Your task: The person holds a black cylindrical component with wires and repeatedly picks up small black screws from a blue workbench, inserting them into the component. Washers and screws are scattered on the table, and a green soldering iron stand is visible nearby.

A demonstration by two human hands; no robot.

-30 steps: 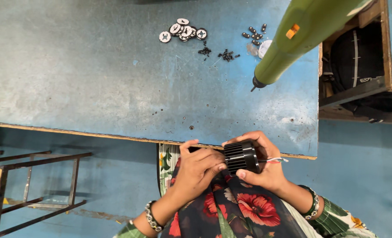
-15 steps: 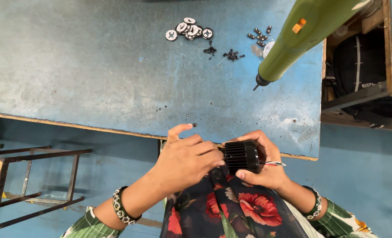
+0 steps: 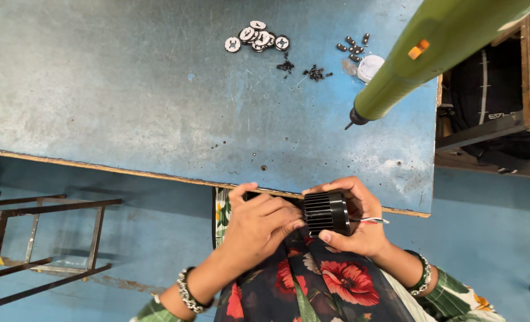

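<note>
A black ribbed cylindrical part (image 3: 327,213) with thin wires trailing from its right end is held over my lap, just below the table's near edge. My right hand (image 3: 360,222) wraps around it from the right and below. My left hand (image 3: 262,223) presses its fingertips against the part's left end. A green electric screwdriver (image 3: 423,56) hangs tip-down above the right side of the blue table (image 3: 128,101).
At the table's far side lie several small white-and-black discs (image 3: 257,36), a scatter of dark screws (image 3: 315,73) and a white cap (image 3: 370,67). A wooden crate (image 3: 494,128) with dark contents stands on the right. A metal-framed stool (image 3: 38,238) stands at lower left.
My left hand's fingers, lifted half a second ago, have curled back down against the left end of the black part. The view has shifted slightly.
</note>
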